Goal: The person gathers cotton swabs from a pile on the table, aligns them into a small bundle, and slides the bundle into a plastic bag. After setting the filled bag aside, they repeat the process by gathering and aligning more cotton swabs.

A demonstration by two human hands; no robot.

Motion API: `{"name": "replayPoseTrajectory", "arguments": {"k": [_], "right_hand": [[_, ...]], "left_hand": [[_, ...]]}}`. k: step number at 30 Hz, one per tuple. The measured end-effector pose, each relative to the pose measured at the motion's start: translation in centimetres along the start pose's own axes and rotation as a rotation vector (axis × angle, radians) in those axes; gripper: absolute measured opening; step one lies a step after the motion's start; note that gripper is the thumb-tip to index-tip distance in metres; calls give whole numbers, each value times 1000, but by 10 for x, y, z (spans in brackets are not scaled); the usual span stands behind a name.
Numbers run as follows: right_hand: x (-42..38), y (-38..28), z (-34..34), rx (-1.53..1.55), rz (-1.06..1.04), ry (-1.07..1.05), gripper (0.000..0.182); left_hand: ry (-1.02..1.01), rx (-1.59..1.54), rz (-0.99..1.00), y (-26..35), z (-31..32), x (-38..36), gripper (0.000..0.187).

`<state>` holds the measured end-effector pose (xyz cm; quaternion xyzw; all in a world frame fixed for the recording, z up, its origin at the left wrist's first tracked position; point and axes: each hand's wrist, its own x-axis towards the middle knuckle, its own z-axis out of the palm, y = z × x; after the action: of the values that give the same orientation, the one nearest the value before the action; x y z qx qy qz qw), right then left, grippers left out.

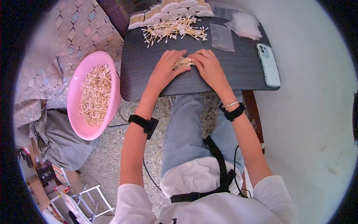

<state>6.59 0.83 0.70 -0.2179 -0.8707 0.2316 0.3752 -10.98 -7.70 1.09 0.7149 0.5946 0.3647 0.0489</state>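
Between my two hands lies a small bundle of cotton swabs (182,63), its sticks running roughly sideways on the dark table (141,78). My left hand (168,67) curls round the bundle's left end, thumb on the near side and fingers on the far side. At the other end, my right hand (207,64) presses in with its fingers and thumb closed on the sticks. Farther back is a loose heap of cotton swabs (173,30). Behind that heap, several packed bundles of swabs (175,11) are stacked.
A pink basin (74,93) full of loose swabs stands left of the table. A clear plastic bag (222,37) lies right of the heap, beside a stack of bags (244,26). A phone (268,65) rests at the table's right edge, near the white wall (313,93).
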Motion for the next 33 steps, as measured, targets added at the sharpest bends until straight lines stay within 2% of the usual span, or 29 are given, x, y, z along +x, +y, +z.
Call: {"name": "replayPoseTrajectory", "arguments": {"k": [8,13,16,19,22,28,31,33], "right_hand": [[-2,2,1,-36,-2,-1,17],[-2,0,2,-115,-95,22,21],[-2,1,2,-137,-125,11,22],[-2,2,3,-105,-84,-20,22],[-2,2,2,-101,-41,-68,20],[0,-1,-3,-67,-6,-69,21],[-3,-5,-4,14,68,-45,23],[-1,-4,-3,32,84,-28,25]], "left_hand": [[53,26,-18,3,-1,-4,36],[81,55,4,4,1,-4,29],[108,199,108,3,-1,-1,27],[83,240,83,5,-1,-3,28],[77,266,153,6,-2,-2,30],[30,122,113,0,2,0,35],[31,127,51,6,1,-1,38],[34,66,-61,12,1,-2,35]]}}
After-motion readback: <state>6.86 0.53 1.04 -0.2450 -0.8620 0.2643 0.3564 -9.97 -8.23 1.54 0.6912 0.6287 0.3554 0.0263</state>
